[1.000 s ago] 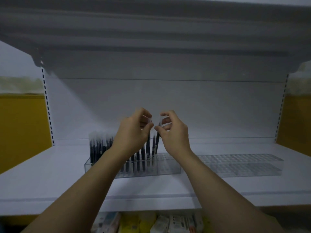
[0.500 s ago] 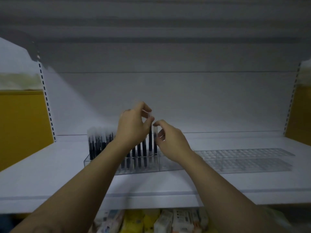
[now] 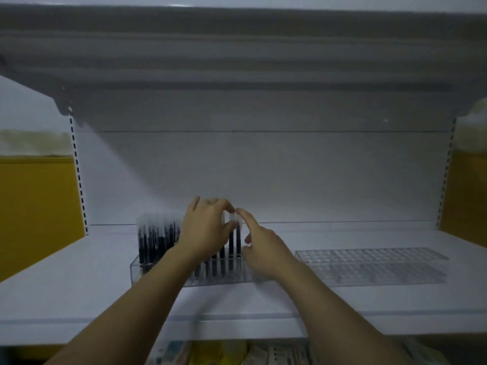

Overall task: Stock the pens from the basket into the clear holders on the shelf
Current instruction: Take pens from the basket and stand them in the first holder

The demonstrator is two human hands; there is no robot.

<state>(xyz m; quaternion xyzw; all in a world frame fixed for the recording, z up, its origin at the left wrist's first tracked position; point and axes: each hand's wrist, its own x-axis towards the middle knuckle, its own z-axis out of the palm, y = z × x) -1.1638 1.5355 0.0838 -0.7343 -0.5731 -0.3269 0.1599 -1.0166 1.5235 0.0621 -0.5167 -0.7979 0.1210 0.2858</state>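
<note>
Two hands are held at one pen (image 3: pixel 231 241), stood upright in the left holder (image 3: pixel 163 275) on the shelf (image 3: pixel 79 285). Its white cap (image 3: pixel 232 217) is pinched by thumb and finger of the left hand (image 3: pixel 208 230). The right hand (image 3: pixel 266 250) is kept loose, with one straight finger just beside the cap.

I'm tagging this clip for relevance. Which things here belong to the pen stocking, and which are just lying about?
In the job: left hand pinching a white-capped dark pen; right hand at its cap; part-filled clear plastic holder; empty clear plastic holder; white shelf.
Lying about: colourful packets below the shelf; yellow side panels.
</note>
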